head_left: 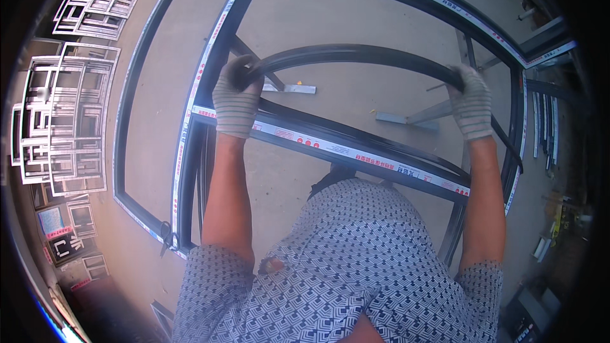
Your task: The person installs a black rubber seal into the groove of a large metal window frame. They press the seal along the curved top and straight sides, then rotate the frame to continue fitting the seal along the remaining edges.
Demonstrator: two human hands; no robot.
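My left hand (236, 103), in a striped knit glove, is closed round one end of a bowed black rubber strip (356, 54). Also gloved, my right hand (471, 107) grips the strip farther along, and a loose length hangs down past the wrist. Between the hands the strip arches away from me over a large dark window frame (356, 156). White protective tape with red marks covers the frame's bars. Another black length, perhaps the same strip, runs along the inner side of the near crossbar. The left fingertips are somewhat blurred.
Metal supports (422, 114) show through the frame's opening. Stacks of pale frames (67, 114) lean along the left side. Long metal profiles (545, 124) lie on the right, and a dark box-like object (530, 311) sits at lower right. A dark tie (168, 235) hangs at the frame's left corner.
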